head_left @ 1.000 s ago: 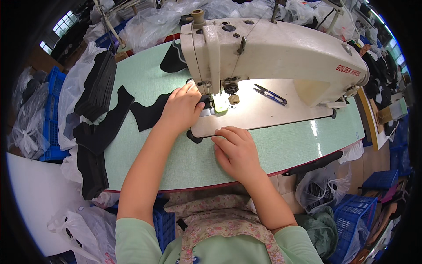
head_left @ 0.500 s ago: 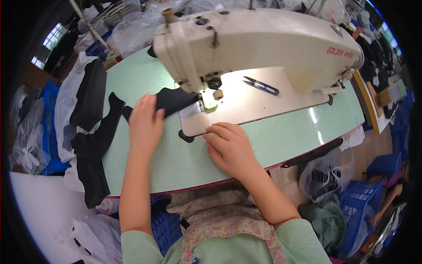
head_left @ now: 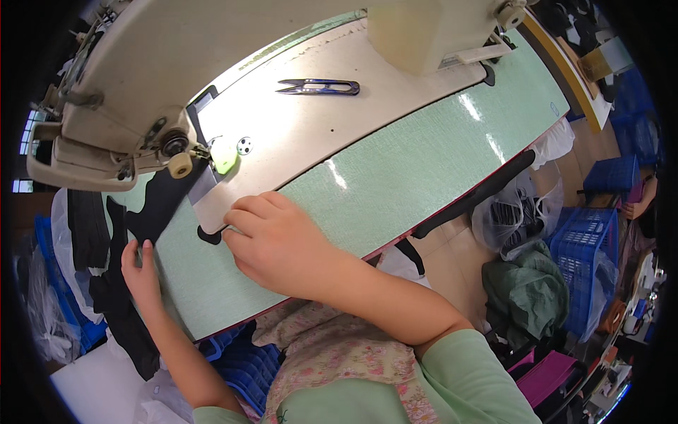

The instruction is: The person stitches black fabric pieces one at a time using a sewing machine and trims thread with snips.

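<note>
A black fabric piece (head_left: pixel 164 205) lies by the needle area of the white sewing machine (head_left: pixel 233 42), its left end close to my left hand. My left hand (head_left: pixel 143 283) is at the table's left edge, thumb and forefinger apart. It is beside a curved black piece (head_left: pixel 116 240) and over or against the dark pieces below; contact is unclear. My right hand (head_left: pixel 275 244) rests at the near left corner of the machine's metal bed (head_left: pixel 296 141), fingers loosely bent and nothing visible in them. Thread snips (head_left: pixel 319 87) with dark blue handles lie on the bed.
A stack of black pieces (head_left: pixel 85 233) stands at the left table edge, beside plastic bags and a blue crate (head_left: pixel 60 275). The green tabletop (head_left: pixel 395 166) extends right. Blue crates (head_left: pixel 583 244), a bag (head_left: pixel 519 212) and green cloth (head_left: pixel 526 290) stand on the right-hand floor.
The view has shifted, bringing the machine closer. My left hand has come off the black piece by the needle and moved left and nearer me. My right hand stays by the bed's corner.
</note>
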Demonstrator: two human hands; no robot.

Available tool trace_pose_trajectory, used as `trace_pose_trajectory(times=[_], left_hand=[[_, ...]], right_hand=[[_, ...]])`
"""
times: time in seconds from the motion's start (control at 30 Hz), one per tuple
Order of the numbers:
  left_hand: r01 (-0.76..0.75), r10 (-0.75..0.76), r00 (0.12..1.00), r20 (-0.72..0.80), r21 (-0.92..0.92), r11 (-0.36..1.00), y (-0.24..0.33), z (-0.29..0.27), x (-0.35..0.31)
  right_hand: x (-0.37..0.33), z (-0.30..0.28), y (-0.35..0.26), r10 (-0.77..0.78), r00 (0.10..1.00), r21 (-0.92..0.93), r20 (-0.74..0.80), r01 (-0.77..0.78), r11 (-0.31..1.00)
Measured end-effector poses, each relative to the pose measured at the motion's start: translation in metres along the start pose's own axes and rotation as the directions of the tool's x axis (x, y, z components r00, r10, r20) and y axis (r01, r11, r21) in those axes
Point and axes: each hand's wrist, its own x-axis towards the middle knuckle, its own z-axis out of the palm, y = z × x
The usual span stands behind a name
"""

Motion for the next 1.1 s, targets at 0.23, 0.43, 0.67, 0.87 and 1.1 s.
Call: trace_pose_trajectory(times=[0.23, 0.43, 0.67, 0.87, 1.1], left_hand=[[0.078, -0.089, 0.994, -0.063, -0.156, 0.985, -0.007, 0.009, 0.004], [-0.082, -0.049, 0.977, -0.206, -0.583, 0.808, 0.027, 0.007, -0.007], [-0.539, 0.496, 0.839, -0.224, -0.473, 0.697, 0.111, -0.001, -0.086], [-0.606, 0.62, 0.775, -0.119, -0.416, 0.678, 0.131, -0.005, -0.085], [-0.816, 0.792, 0.577, 0.199, 0.176, 0.55, 0.176, -0.009, -0.062]], right_hand=[[-0.004, 0.005, 0.001, -0.008, 1.0, -0.001, 0.016, 0.008, 1.0], [-0.004, 0.007, 0.006, -0.042, 0.996, -0.024, -0.084, 0.04, 0.999], [0.024, -0.006, -0.036, 0.284, 0.917, 0.42, 0.282, -0.384, 0.823], [0.03, 0.002, -0.028, 0.212, 0.955, 0.331, 0.205, -0.272, 0.904], [0.015, 0.001, -0.012, -0.019, 0.993, -0.177, 0.118, 0.04, 0.983]])
